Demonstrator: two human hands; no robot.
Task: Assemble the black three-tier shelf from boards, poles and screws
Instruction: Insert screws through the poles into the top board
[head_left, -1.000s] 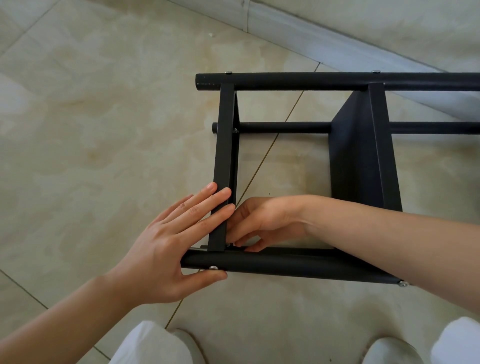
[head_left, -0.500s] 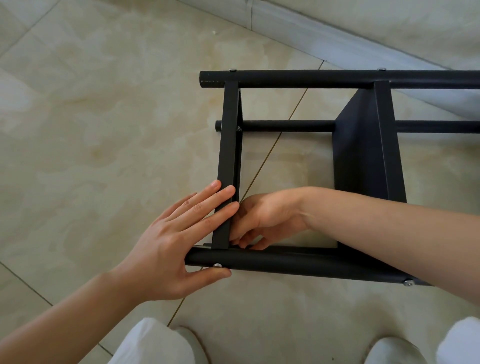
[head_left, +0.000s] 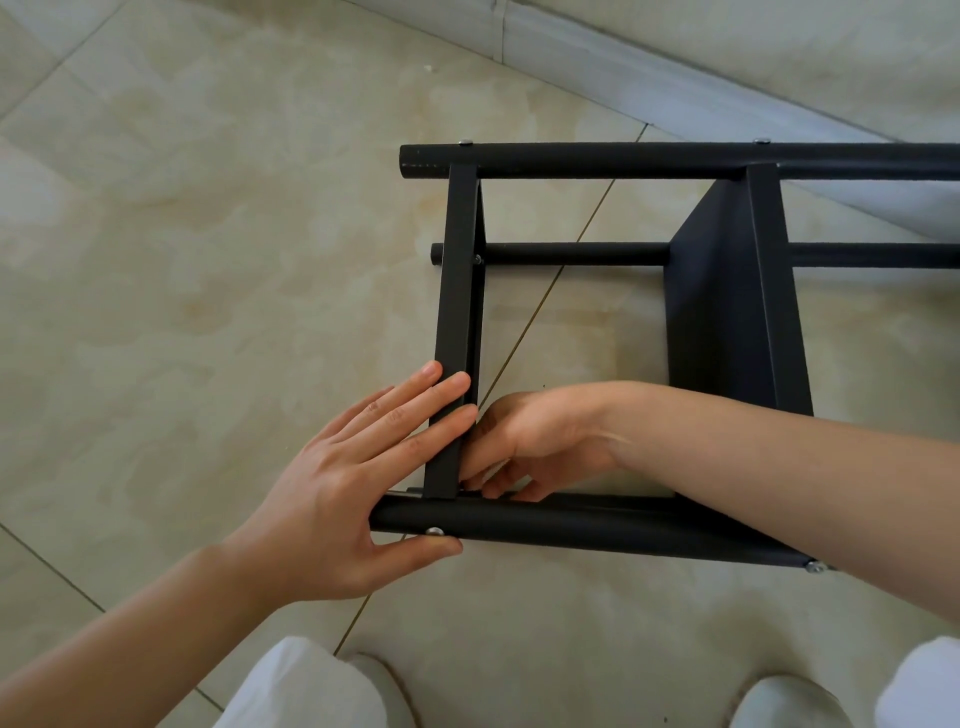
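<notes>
— Where's the black metal three-tier shelf (head_left: 727, 322)?
— Lying on its side on the beige marbled tile floor (head_left: 208, 260), near a pale grey skirting board (head_left: 675, 78). Long round black poles (head_left: 675, 161) running left to right, flat black boards between them standing on edge.

— Left hand (head_left: 343, 488)?
— Laid against the end board (head_left: 457, 322) at its near end. Fingers (head_left: 415, 400) straight and together, resting flat across the board's narrow edge; thumb stretched under the nearest pole (head_left: 571, 525), touching it just beside a silver screw head (head_left: 434, 531). Grip spread, nothing pinched.

— And the right hand (head_left: 535, 441)?
— Reaching in from the right, inside the frame, just behind the same end board. Fingers curled down into the corner where board meets nearest pole. Fingertips partly hidden there; cannot tell whether anything small is pinched.

— Anything else?
— Middle board (head_left: 737, 312) further right, partly covered by the right forearm. Another silver screw (head_left: 814, 566) sticking out of the nearest pole beside that forearm. More screw heads (head_left: 466, 143) on top of the far pole. White trouser knees (head_left: 306, 686) and pale shoes (head_left: 779, 701) along the bottom edge.
</notes>
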